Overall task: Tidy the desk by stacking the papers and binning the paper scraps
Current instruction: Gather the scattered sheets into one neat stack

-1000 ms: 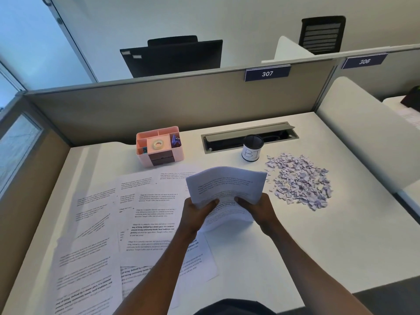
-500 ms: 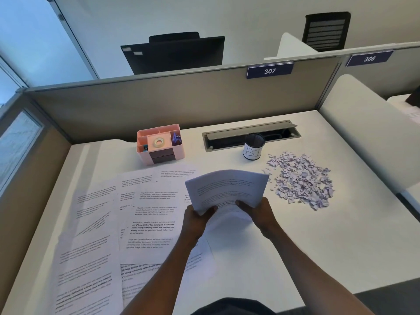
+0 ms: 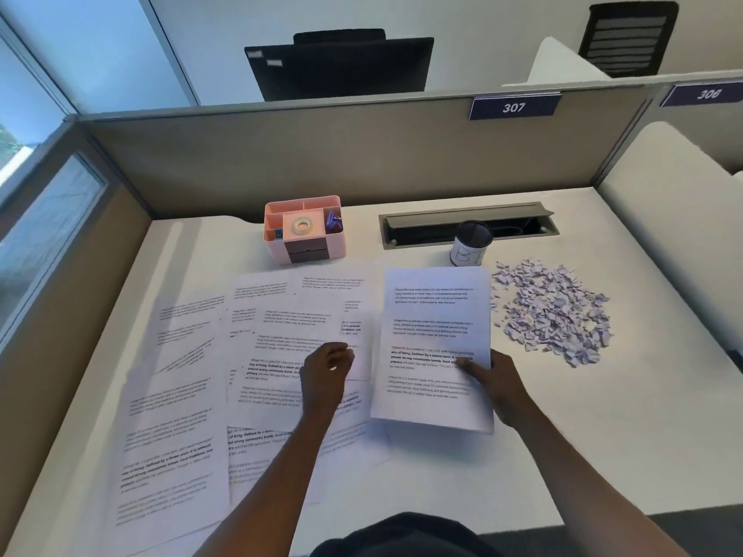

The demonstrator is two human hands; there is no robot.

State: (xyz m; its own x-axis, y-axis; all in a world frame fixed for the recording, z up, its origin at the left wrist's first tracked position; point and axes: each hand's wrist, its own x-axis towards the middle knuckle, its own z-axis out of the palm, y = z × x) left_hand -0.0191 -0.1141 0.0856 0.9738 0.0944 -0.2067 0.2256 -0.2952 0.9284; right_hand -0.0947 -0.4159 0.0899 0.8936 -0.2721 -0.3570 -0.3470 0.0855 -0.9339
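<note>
White printed paper stack (image 3: pixel 434 315) held at edge by right grip (image 3: pixel 498 383); left grip (image 3: pixel 323 375) curled over loose printed sheets (image 3: pixel 277 327), hold unclear; align corners.

paper stack (image 3: pixel 436 315) left of scraps (image 3: pixel 553 311)

White desk (image 3: pixel 563 456): printed sheets (image 3: pixel 193 416), paper stack (image 3: pixel 436 315), scrap pile (image 3: pixel 553 311), pink organizer (image 3: pixel 305 231), black cup (image 3: pixel 470 245).

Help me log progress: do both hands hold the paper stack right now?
No, only the right hand holds the paper stack; the left hand is over the loose sheets beside it.
</note>
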